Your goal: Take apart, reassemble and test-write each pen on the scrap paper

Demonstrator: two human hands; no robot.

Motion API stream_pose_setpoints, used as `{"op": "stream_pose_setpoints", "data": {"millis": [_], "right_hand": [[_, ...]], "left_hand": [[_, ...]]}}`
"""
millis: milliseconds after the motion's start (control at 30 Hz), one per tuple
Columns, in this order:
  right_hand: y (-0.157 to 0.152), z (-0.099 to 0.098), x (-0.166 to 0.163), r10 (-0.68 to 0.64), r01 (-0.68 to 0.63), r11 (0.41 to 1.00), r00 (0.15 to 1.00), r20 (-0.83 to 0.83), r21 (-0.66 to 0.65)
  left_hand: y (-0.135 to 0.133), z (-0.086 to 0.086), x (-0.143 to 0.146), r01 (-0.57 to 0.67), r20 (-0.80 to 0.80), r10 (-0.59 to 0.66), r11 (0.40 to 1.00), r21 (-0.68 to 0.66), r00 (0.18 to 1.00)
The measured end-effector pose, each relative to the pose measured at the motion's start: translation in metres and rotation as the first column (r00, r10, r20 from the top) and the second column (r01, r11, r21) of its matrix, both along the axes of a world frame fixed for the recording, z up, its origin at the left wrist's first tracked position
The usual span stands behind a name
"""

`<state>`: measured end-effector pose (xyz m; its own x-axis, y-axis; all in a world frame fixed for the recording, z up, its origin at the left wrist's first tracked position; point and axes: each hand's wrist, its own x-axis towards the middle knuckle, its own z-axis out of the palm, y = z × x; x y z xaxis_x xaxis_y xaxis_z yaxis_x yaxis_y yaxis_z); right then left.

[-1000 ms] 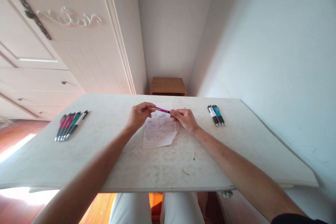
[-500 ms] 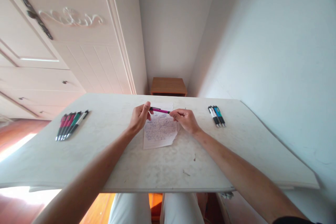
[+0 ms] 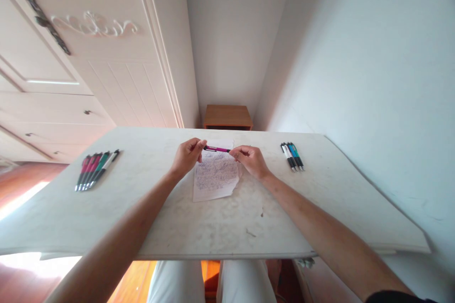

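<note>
Bare left hand [image 3: 187,156] and right hand [image 3: 253,159], bare forearms tapering to slim wrists. Right sleeve [image 3: 391,297]: black, only its curved hem in frame, past the tabletop [image 3: 220,239] near edge, toward the right corner. Trousers [image 3: 245,281]: plain off-white, lightly creased, both legs visible below that edge.

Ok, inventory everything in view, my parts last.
Table: one, white, foreground
Held pen: one, magenta, centre
Left pens: at least five, magenta, green, white, left
Right pens: at least three, white, blue, right
Paper: one, white, scribbled, table centre
Stand: one, brown, beyond table
Cabinet: one, cream, left
Walls: two, pale, background
Floor: one, orange, lower left
Trousers: one pair, white, bottom
Sleeve: one, black, bottom right
Forearms: two, bare, foreground
Left grip: one, bare, pen's left end
Right grip: one, bare, pen's right end
</note>
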<state>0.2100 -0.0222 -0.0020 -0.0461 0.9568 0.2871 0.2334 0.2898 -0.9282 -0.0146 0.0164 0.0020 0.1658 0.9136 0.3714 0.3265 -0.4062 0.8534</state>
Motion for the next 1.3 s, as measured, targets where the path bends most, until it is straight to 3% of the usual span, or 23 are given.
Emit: {"op": "stream_pose_setpoints", "data": {"millis": [133,300,600,867,1067,1300], "right_hand": [[-0.0003,0.0007,-0.0009,-0.007,0.007,1.000,1.000,0.008,0.012],[0.0019,-0.0019,0.0007,-0.040,0.040,0.998,0.999,0.005,0.038],[0.0032,-0.0051,0.0008,-0.032,0.033,0.998,0.999,-0.023,0.058],[0.0034,-0.0018,0.0013,-0.057,0.059,0.997,0.998,-0.040,0.058],[0.0048,-0.0041,0.0037,-0.046,0.049,0.998,0.998,-0.047,0.051],[0.0040,-0.0052,0.0022,-0.023,0.025,0.999,0.998,-0.052,0.040]], "left_hand": [[-0.0011,-0.0020,0.0003,0.026,0.046,-0.023,0.997,-0.071,0.999],[-0.0044,0.0041,-0.0001,0.098,0.151,-0.095,0.995,-0.010,0.984],[-0.0024,0.0008,0.0019,0.058,-0.032,-0.059,0.998,-0.020,0.998],[-0.0033,-0.0018,-0.0002,0.123,0.109,-0.118,0.992,-0.038,0.987],[-0.0020,0.0020,0.0012,0.088,0.019,-0.088,0.996,0.028,0.996],[-0.0018,-0.0010,0.0001,0.091,-0.057,-0.093,0.995,-0.029,0.994]]}}
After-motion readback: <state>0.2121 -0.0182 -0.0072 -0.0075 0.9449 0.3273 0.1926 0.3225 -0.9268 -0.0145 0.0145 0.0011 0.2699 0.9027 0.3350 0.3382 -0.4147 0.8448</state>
